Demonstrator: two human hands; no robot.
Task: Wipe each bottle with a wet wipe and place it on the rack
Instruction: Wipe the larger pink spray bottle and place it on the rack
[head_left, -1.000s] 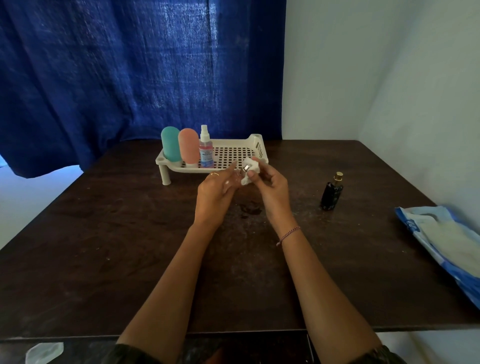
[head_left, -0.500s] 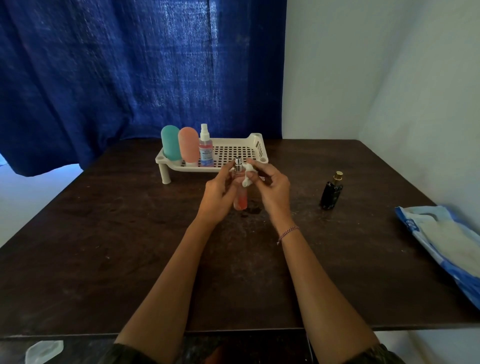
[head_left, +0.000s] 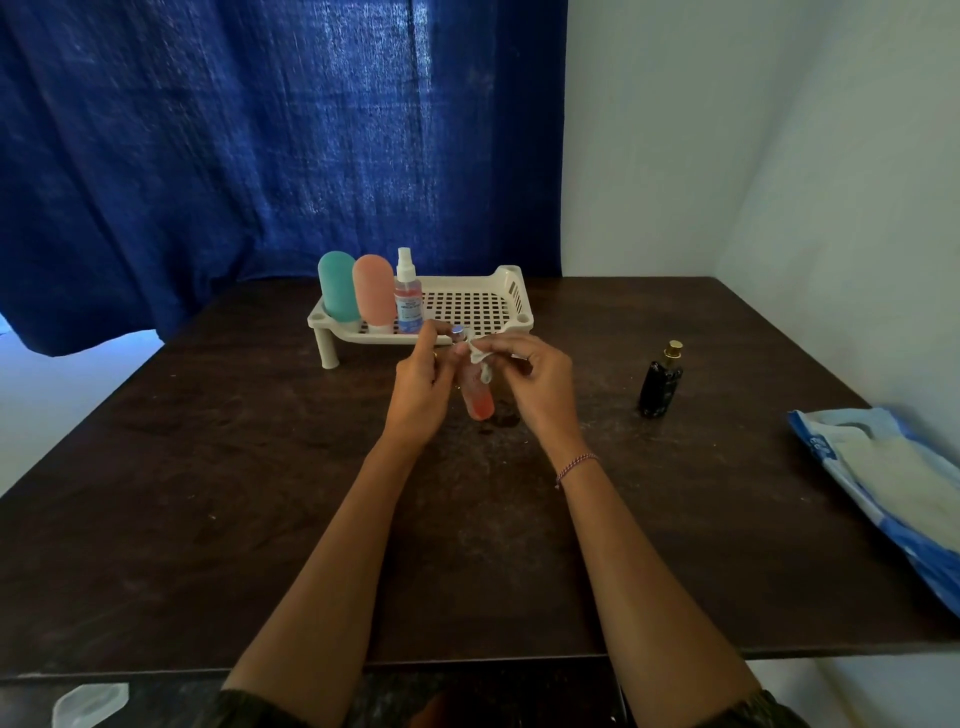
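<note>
While both hands meet above the middle of a dark, scuffed wooden table (head_left: 208, 493), the left hand (head_left: 421, 384) pinches a slim, clear cylindrical bottle of pink-red liquid (head_left: 480, 400) near its round silver cap and holds it slightly tilted. The right hand (head_left: 540, 384), with a thin braided bracelet (head_left: 574, 464) at the wrist, pinches a crumpled white wet wipe (head_left: 480, 358) against the bottle's upper part. Whether the bottle's base touches the tabletop cannot be told. Just beyond the hands stands a cream plastic rack (head_left: 519, 322) with a grid-perforated floor and stubby legs. On its left end three bottles stand upright in a row: a matte teal round-topped bottle (head_left: 337, 286), a salmon-pink bottle of the same shape (head_left: 373, 291), and a clear spray bottle with a white nozzle and blue label (head_left: 408, 301). A glossy black bottle with a gold cap (head_left: 661, 384) stands on the table to the right, well apart from the rack. A soft blue-and-white wipes pack (head_left: 893, 483) lies at the table's right edge. A coarse blue curtain (head_left: 260, 130) hangs behind.
</note>
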